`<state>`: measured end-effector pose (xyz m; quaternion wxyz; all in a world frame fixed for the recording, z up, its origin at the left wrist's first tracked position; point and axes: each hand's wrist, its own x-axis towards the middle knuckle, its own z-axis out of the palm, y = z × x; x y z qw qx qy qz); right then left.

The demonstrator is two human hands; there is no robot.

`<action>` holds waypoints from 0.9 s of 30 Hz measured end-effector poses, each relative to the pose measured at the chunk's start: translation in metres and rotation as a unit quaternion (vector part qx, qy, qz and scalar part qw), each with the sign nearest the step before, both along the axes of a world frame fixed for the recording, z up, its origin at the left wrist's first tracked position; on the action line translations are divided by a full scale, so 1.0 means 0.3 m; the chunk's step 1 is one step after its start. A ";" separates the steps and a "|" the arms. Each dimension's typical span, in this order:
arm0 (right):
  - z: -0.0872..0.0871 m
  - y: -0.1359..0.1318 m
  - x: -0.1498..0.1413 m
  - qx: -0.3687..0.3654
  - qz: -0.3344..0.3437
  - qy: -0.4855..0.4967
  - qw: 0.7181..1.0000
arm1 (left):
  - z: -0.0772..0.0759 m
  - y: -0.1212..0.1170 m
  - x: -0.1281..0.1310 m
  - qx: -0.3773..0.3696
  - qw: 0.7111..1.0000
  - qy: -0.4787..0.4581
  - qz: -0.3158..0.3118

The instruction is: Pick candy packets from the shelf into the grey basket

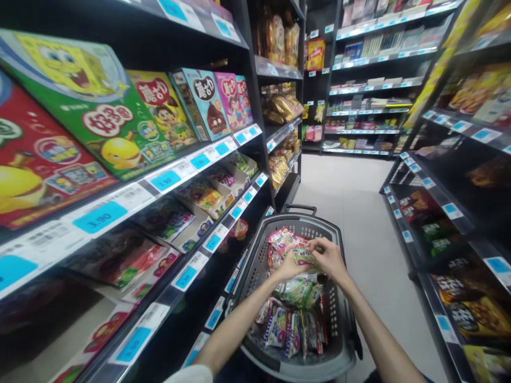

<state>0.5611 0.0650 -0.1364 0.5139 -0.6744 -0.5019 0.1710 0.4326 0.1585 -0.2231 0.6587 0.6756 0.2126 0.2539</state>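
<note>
Both my hands are over a grey shopping basket (331,314) with perforated sides. My left hand (288,267) is closed on a small pink-and-green candy packet (302,256). At the packet's right upper edge, my right hand (328,259) pinches with its thumb and fingers. Pink candy packets (280,239) lie behind it at the far end of the basket. Nearer to me are green packets (299,291), and closer still a row of small packets (277,324) with striped edges stands upright. My left fingers are partly hidden.
A snack shelf (163,181) with blue price tags runs close along the left, holding boxed snacks (99,101) and trays of candy bags (207,194). Another shelf (451,210) with bagged snacks lines the right. The tiled aisle floor (351,186) leads to a back shelf (367,90).
</note>
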 end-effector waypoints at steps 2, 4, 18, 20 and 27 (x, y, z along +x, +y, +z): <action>0.020 0.000 0.014 -0.022 -0.036 -0.019 0.999 | 0.025 0.010 -0.008 0.007 1.000 -0.003 0.012; 0.035 -0.010 0.040 -0.069 -0.103 -0.040 0.992 | 0.068 0.043 -0.012 0.021 0.999 -0.006 0.026; -0.038 -0.067 0.059 -0.503 -0.078 -0.178 0.842 | 0.709 0.578 0.037 0.371 0.915 -0.023 0.157; -0.026 -0.066 0.060 -0.522 -0.068 -0.192 0.828 | 0.769 0.633 0.026 0.444 0.876 0.014 0.188; 0.001 -0.071 0.050 -0.547 -0.052 -0.212 0.808 | 0.866 0.833 -0.021 0.447 0.841 0.062 0.300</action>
